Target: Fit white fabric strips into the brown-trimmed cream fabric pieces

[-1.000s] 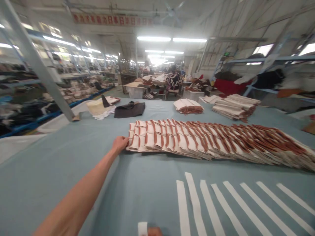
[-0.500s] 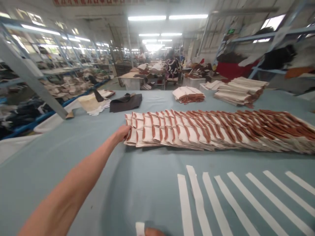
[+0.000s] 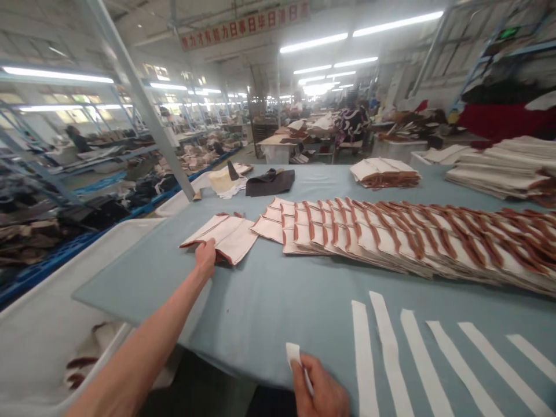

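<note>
Left hand: The person's left hand [image 3: 205,255] grasps the near edge of a pale, brown-edged panel [image 3: 232,233], thumb uppermost; a one-edge hold like this probably leaves most of its face uncovered.
Panel: It is between the worktop's left edge and the end of the row, its near side apparently raised. Whether it is one layer or several, or touches the row, cannot be told.
Right hand: Close to the worktop's near edge, the right hand [image 3: 324,388] pinches a short white strip [image 3: 292,351] between thumb and fingers, one end sticking up, perhaps to keep that end free.
Overlapping row: Pale pieces with brown edges [image 3: 330,231] run across the worktop [image 3: 264,307] toward its right side, staggered, it seems, so that each edge shows and can be picked out singly.
White strips: Six white strips [image 3: 360,347] lie spaced apart toward the near edge, beside the right hand, presumably for easy reach without tangling.
Far edge: A dark cloth [image 3: 270,183], a small stack [image 3: 384,172] and a taller stack [image 3: 495,168] sit along it, likely to leave the middle for handling.
Left edge: A white bin [image 3: 93,243] stands just outside, brown-and-pale pieces [image 3: 84,362] inside.
</note>
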Available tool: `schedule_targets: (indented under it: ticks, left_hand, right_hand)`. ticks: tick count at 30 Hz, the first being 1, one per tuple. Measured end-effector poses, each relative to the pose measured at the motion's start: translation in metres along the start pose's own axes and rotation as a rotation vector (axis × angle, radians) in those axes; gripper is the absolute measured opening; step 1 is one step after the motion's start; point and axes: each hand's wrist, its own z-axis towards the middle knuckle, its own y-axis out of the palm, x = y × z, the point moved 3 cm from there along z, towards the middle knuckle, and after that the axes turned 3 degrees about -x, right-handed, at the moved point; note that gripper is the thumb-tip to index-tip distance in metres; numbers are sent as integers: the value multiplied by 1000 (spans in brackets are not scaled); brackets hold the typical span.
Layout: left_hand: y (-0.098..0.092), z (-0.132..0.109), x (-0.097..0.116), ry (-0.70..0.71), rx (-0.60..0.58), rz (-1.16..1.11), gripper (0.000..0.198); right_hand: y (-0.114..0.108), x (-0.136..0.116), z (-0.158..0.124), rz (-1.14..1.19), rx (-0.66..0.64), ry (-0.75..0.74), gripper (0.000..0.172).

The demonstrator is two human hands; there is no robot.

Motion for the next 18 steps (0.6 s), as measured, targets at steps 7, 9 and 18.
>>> schedule_targets:
  ticks: [7, 9, 18]
  left_hand:
    - [-90, -58, -3, -14, -236, -165, 35]
    - [-101, -83, -17, -50, -330, -176, 34]
    - [-120, -164, -91, -228, -304, -117, 31]
  right_hand:
    - [-11, 1, 2, 143, -132, 54, 53]
    - [-16, 0, 3, 178, -175, 78, 57]
    - [-31, -11, 1, 202, -284, 132, 57]
